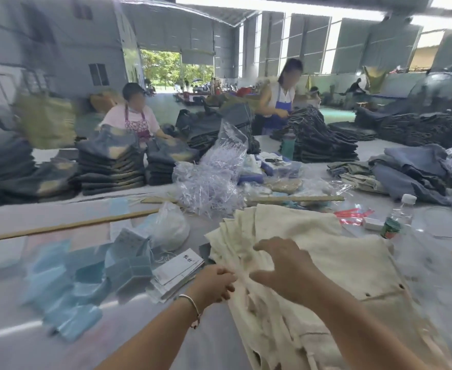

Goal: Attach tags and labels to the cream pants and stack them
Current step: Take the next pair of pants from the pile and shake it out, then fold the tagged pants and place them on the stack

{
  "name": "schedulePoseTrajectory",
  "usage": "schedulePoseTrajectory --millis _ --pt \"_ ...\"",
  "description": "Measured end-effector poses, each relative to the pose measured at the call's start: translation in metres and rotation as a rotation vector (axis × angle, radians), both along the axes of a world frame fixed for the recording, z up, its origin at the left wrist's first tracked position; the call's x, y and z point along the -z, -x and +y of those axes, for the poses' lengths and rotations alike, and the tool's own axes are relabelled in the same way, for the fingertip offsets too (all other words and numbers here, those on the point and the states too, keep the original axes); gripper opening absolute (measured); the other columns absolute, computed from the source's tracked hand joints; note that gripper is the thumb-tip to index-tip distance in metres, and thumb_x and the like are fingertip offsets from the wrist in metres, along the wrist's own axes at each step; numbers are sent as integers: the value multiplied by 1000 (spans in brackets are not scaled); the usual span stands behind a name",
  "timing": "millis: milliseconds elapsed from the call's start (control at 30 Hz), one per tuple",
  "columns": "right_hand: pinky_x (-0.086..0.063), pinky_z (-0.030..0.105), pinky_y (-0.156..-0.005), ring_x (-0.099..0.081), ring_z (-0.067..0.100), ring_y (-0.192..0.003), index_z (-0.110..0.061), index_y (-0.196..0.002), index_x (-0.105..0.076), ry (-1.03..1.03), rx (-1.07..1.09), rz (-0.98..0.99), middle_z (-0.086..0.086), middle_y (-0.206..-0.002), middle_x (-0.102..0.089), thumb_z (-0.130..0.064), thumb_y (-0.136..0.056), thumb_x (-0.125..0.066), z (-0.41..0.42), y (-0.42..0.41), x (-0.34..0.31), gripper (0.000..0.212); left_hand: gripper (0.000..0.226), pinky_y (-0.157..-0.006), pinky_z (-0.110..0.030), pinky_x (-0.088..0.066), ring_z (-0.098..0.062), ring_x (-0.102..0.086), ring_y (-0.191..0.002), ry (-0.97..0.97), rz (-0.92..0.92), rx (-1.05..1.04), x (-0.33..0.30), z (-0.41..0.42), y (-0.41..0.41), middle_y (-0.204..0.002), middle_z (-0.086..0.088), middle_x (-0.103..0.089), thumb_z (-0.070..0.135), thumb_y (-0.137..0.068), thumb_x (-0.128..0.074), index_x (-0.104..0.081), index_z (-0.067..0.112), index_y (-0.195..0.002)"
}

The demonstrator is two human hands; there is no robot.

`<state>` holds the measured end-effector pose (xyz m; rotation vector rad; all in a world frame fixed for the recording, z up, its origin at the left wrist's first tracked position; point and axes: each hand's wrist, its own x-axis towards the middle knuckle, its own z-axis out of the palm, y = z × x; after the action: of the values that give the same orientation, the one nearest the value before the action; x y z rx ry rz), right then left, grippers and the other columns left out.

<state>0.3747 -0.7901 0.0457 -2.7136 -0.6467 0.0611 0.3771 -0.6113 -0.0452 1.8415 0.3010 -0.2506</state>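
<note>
A: Head view. Where are the cream pants (326,265)?
B: Stacked near right on the bench (19,351).

A: The hands?
B: The left hand (215,285) pinches the stack's left edge, fingers curled. The right hand (286,265) hovers spread above it, holding nothing.

A: And the tags?
B: White paper tags (176,273) just left; blue packets (67,289) farther left. Image blurred.
</note>
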Motion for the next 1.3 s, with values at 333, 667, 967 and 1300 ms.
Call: schedulePoseTrajectory --millis 333,667,967,1300 --pt "-46 23 -77 -61 4 -81 -37 -62 -56 -455 -589 74 -18 -80 -68 -23 -74 -78 243 83 20 29 15 -46 -15 -39 -4 -54 -46 -198 -98 -493 -13 284 201 -57 7 -64 8 -90 -59 -66 16 -79" --pt "-47 18 -68 -59 6 -78 -38 -62 -49 -413 -692 338 -5 -83 -66 -20 -75 -75 539 166 104 34 28 -89 -37 -44 -31 -55 -103 -1114 -105 -887 -6 599 348 -104 -6 -67 16 -69 -81 -70 16 -95" --pt "-47 14 -66 -61 1 -74 -28 -65 -59 -277 -544 461 -16 -73 -64 -21 -77 -73 628 162 144 20 90 -115 -45 -17 -16 -25 -143 -1263 271 -436 10 759 290 -153 10 -32 79 -73 -51 -26 35 -148" --pt "-37 12 -56 -50 4 -54 -29 -59 -54 -238 -466 500 -17 -53 -57 -20 -78 -72 646 147 151 27 94 -105 -38 -41 -23 -42 -128 -1279 143 -194 12 807 276 -142 4 -42 69 -65 -63 -36 29 -145"
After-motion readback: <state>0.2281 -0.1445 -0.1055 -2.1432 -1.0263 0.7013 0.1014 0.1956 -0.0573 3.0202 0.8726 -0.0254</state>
